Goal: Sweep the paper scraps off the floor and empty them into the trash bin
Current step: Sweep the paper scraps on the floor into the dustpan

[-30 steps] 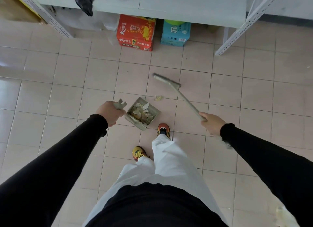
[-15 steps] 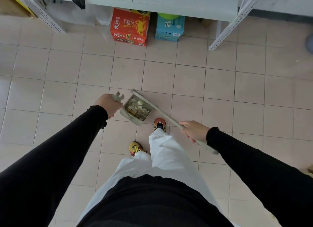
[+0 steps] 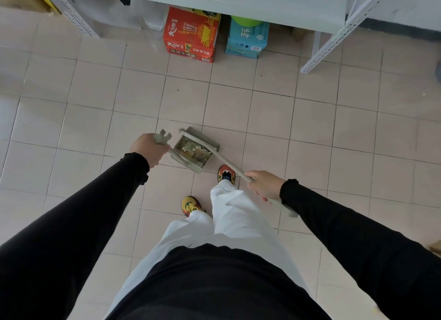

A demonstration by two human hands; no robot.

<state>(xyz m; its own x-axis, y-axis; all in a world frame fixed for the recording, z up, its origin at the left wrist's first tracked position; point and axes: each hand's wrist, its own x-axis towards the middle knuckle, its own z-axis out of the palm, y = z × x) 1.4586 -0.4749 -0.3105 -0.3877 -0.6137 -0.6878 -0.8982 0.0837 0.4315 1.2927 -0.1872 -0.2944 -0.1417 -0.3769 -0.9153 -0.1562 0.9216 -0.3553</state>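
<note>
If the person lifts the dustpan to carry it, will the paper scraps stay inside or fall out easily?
The scraps look thin and crumpled, so probably very light and easily blown out. They lie loose in the dustpan, whose front is open, so tipping forward would likely spill them. The broom across the opening may help hold them.

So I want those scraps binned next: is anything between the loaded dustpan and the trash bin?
Cannot tell: no trash bin is in view. The dustpan holds the scraps, with the broom lying across it.
</note>
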